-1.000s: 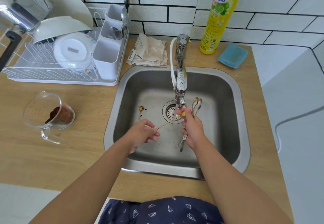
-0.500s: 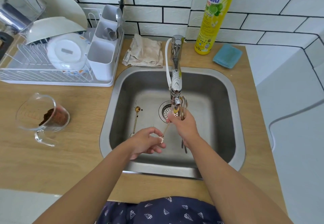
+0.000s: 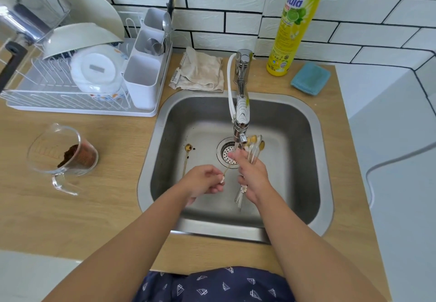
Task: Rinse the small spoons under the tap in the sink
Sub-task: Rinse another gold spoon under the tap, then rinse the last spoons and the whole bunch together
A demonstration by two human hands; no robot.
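At the centre of the frame, a bundle of small silver and gold spoons [image 3: 253, 147] is held upright with its bowls just right of the chrome tap [image 3: 241, 112] spout; the right hand [image 3: 252, 176] is curled round the bundle's handles, which stick out below it. The left hand [image 3: 203, 181], just to the left, pinches the white-tipped end of one thin gold spoon [image 3: 227, 168], whose stem slants up to the right toward the right hand's fingers. Another small gold spoon [image 3: 187, 157] lies flat on the bottom of the stainless steel sink [image 3: 313, 160], left of the round drain strainer [image 3: 225, 151], with dark specks beside its bowl. On the wooden worktop [image 3: 106, 202] at the left stands a clear glass measuring jug [image 3: 62, 155] holding brown powder. A white dish rack [image 3: 77, 82] with bowls and cutlery fills the upper left; a beige folded cloth [image 3: 200, 70], a yellow dish soap bottle [image 3: 292, 27] and a blue sponge [image 3: 310, 78] sit behind the sink.
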